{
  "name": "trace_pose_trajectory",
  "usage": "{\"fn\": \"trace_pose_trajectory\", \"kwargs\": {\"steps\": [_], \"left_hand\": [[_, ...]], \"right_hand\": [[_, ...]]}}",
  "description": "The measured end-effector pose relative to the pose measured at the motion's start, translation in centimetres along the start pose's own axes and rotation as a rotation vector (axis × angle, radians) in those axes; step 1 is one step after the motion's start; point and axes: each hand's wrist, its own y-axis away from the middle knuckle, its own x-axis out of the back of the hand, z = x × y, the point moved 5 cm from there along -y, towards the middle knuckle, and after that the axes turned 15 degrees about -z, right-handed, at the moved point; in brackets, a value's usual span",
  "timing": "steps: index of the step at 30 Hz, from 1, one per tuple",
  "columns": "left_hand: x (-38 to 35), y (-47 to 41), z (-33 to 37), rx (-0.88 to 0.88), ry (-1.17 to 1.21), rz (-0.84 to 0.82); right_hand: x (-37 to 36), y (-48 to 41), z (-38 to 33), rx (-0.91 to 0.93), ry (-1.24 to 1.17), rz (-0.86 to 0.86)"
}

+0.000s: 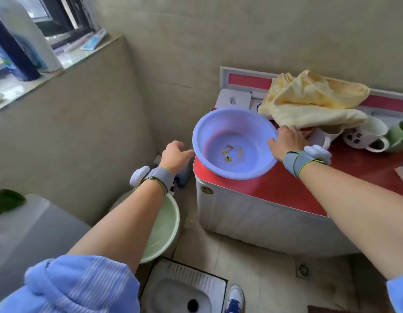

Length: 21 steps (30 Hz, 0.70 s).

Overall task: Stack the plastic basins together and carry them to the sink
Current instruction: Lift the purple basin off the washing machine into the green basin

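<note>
A purple plastic basin (234, 143) with a small picture on its bottom sits on the left corner of a red-topped washing machine (275, 186), overhanging its edge. My right hand (286, 141) rests on the basin's right rim, thumb at the rim. My left hand (175, 154) hovers just left of the rim, fingers apart, holding nothing. A green basin (164, 231) stands on the floor below, partly hidden by my left forearm.
A yellow towel (308, 102) lies on the machine's back, with white mugs (365, 136) and a green cup (399, 136) beside it. A squat toilet (184, 290) and a floor drain (304, 270) are below. Bottles stand on the window ledge (27, 82) at upper left.
</note>
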Motion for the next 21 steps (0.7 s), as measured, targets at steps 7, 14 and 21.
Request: {"fn": "trace_pose_trajectory", "kwargs": {"steps": [7, 14, 21], "left_hand": [[-3.5, -3.1, 1.2, 0.078, 0.226, -0.111], [-1.7, -2.6, 0.2, 0.068, 0.35, -0.026], [6.0, 3.7, -2.1, 0.025, 0.382, 0.067]], "right_hand": [[-0.9, -4.9, 1.5, -0.062, 0.04, -0.162], [-1.0, -4.9, -0.4, -0.04, -0.126, -0.29], [0.1, 0.3, -7.8, 0.09, -0.158, -0.22]]}}
